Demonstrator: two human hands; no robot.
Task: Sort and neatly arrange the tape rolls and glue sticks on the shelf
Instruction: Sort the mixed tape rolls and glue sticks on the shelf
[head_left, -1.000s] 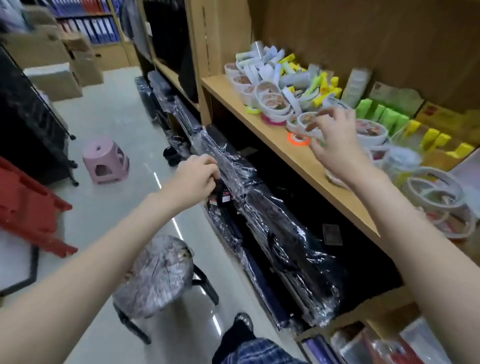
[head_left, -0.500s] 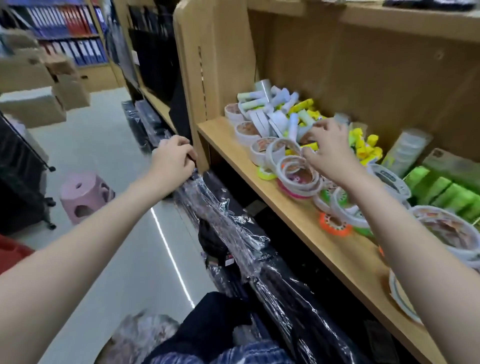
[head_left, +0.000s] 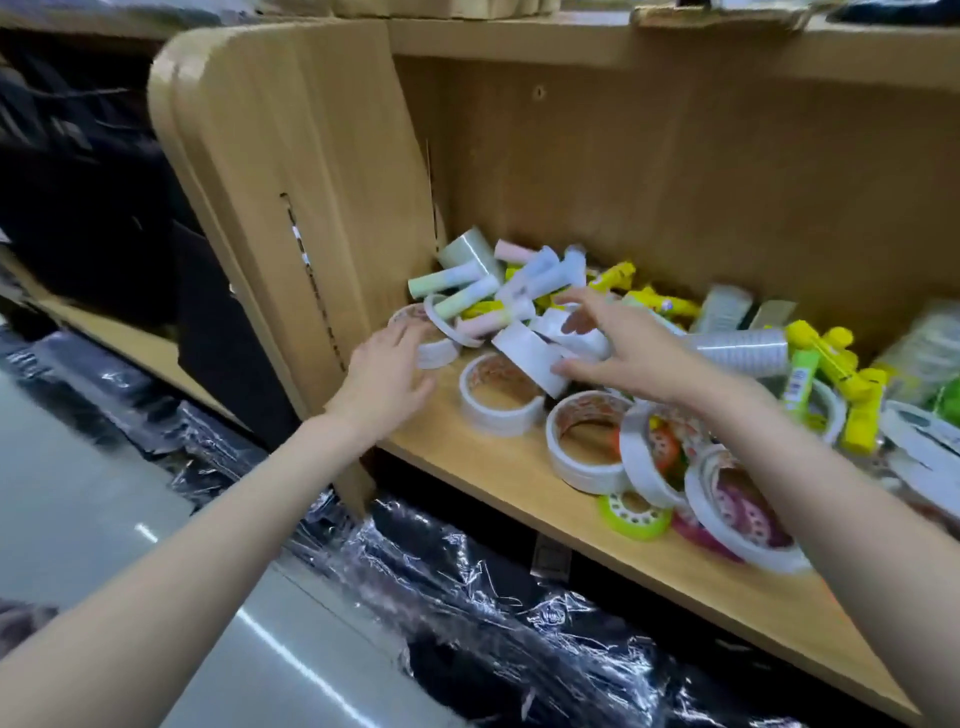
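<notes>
Both hands have just reached into the shelf (head_left: 467, 467): left hand (head_left: 387, 374) and right hand (head_left: 618, 348) hover with fingers spread, grasping nothing, over the jumbled tape rolls (head_left: 498, 400), so sorting is only starting.

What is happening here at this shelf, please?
A person is reaching with both hands into a messy heap of tape rolls and glue sticks on a wooden shelf. The left hand is open beside a white tape roll near the side panel. The right hand is spread open over a tilted white roll in the pile. Yellow glue sticks lie mixed further right. Nothing looks sorted yet.
</notes>
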